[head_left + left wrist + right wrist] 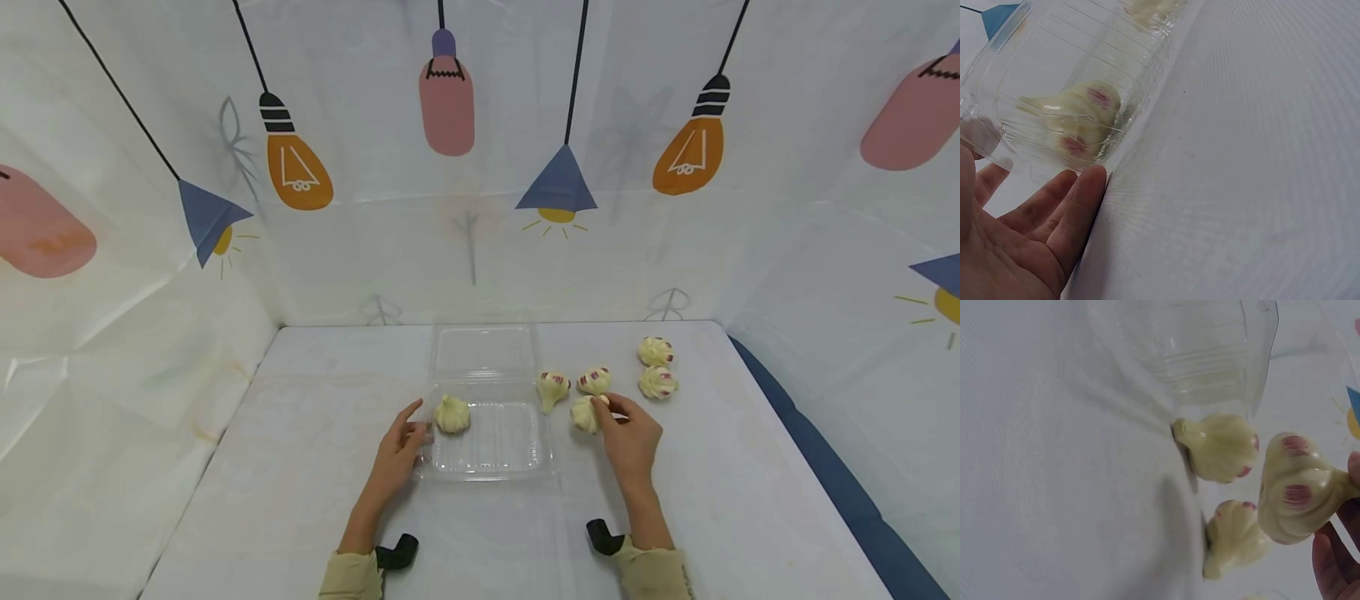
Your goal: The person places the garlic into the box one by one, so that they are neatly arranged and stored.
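Note:
My right hand pinches a pale garlic bulb with pink patches by its stem, just right of the clear plastic container. That clamshell container lies with its lid folded back. One garlic bulb sits in its left part. At the container's left side, my left hand has its fingers extended; in the left wrist view the fingertips are right at the plastic wall. Two loose bulbs lie near the right hand: one beside the container's right edge, the other just behind the held bulb.
Two more garlic bulbs, one behind the other, lie at the back right of the white table. A white sheet printed with lamps hangs behind. Dark blue material runs along the right table edge.

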`<state>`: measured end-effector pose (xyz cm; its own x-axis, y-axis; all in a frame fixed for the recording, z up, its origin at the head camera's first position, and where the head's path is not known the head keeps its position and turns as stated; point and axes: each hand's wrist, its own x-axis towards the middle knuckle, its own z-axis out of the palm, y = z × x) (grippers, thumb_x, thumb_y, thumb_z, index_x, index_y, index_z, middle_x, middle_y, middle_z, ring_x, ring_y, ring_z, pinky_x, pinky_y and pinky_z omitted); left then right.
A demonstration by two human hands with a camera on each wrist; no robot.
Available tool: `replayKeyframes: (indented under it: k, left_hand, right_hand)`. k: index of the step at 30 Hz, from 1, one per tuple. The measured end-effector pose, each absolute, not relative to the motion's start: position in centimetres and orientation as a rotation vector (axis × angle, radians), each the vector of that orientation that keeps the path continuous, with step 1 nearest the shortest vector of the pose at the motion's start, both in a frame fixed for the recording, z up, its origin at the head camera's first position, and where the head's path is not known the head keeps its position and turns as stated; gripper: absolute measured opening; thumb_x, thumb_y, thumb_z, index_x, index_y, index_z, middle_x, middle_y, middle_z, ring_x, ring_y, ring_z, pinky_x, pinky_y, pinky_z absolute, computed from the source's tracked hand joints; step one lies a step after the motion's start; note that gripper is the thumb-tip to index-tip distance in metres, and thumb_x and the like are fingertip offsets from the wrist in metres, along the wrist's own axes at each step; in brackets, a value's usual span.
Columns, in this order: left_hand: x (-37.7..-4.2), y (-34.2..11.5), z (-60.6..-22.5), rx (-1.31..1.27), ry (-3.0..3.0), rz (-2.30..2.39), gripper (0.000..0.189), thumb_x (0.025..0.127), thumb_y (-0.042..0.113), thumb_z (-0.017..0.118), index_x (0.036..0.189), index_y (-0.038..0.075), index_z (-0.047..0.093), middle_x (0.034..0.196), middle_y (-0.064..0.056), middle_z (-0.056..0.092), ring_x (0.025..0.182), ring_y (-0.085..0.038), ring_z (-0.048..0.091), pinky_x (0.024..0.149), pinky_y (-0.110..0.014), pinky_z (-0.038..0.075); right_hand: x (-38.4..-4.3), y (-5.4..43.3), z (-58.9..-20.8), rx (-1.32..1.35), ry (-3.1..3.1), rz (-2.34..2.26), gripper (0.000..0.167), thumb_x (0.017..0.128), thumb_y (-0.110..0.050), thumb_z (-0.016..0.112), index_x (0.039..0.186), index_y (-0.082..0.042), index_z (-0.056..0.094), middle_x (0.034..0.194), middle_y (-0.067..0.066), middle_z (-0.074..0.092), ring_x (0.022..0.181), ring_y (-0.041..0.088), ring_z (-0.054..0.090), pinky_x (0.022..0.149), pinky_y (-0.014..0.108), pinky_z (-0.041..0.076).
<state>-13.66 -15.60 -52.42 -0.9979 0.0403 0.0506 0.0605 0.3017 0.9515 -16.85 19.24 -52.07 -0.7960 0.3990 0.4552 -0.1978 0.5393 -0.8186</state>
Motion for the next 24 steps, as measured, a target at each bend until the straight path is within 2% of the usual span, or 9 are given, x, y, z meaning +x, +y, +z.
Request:
replayKeyframes:
  k: [4,12,24]
  left_hand:
    - [-13.7,-15.6,-52.4,-0.103,-2.516,-1.842,0.046,0.103,0.011,0.049,0.147,0.004,0.038,0.117,-0.027,0.061,0.099,-0.038,0.063,0.07,-0.034,0.051]
    - [-13.7,-15.6,-52.3,-0.099,-2.514,-1.835,0.046,0.102,0.011,0.05,0.147,0.004,0.039,0.115,-0.026,0.061,0.097,-0.039,0.064,0.069,-0.034,0.051]
    - [-13.8,-15.7,-52.4,-0.098,-2.503,-1.872,0.047,0.102,0.011,0.05,0.147,0.003,0.038,0.116,-0.028,0.061,0.098,-0.041,0.063,0.068,-0.031,0.05]
  right_hand:
    - [-16.8,18.4,-51.4,-0.133,-2.132,1.295,0.017,0.08,-0.01,0.081,0.092,0.0,0.076,0.084,0.008,0.073,0.067,0.011,0.062,0.059,0.011,0.045]
    - [-16.9,16.9,-50.9,-0.063,-2.11,1.375,0.017,0.08,-0.012,0.082,0.093,-0.002,0.076,0.084,0.004,0.073,0.069,0.018,0.064,0.059,0.014,0.047]
    - [-17.0,14.4,-50.7,0.023,-2.125,1.348,0.016,0.078,-0.012,0.083,0.09,-0.003,0.076,0.082,0.002,0.072,0.073,0.014,0.064,0.063,0.015,0.048]
